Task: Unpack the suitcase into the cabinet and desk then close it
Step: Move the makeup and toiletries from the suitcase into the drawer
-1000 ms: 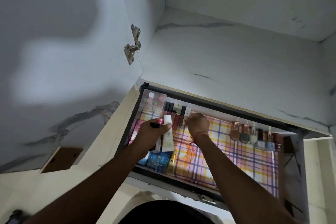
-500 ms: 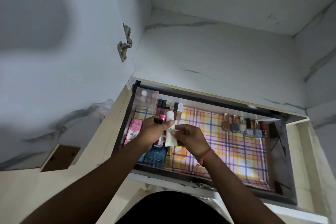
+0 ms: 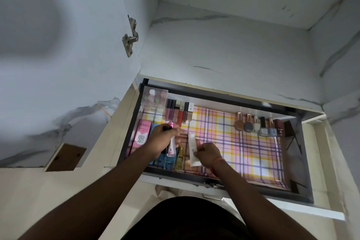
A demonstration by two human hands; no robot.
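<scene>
Right now your right hand (image 3: 207, 152) is closed on the white tube (image 3: 192, 149), pinching it around the middle and lower half, and the tube sits low over the checked liner (image 3: 243, 142) of the open drawer (image 3: 300, 197); can't tell if its lower end already touches the liner. Long axis runs near-to-far, cap end pointing at the back row of lip glosses (image 3: 178, 112), so it's roughly parallel to the gold tube (image 3: 180, 159) and blue box (image 3: 165, 159) just to its left. That's the relation to watch: the free slot is immediately right of the gold tube, and the tube is already lined up with it, just beside it. Your left hand (image 3: 162, 140) is also shut, gripping a pink-capped tube (image 3: 171, 144) and a dark item, hovering over the left column next to the Pond's BB cream box (image 3: 142, 132). Right hand is the nearer one to the open slot, so I'd judge lay-down comes from there, left-hand items after. Nail polish bottles (image 3: 255, 125) are well apart at far right, no clash.
</scene>
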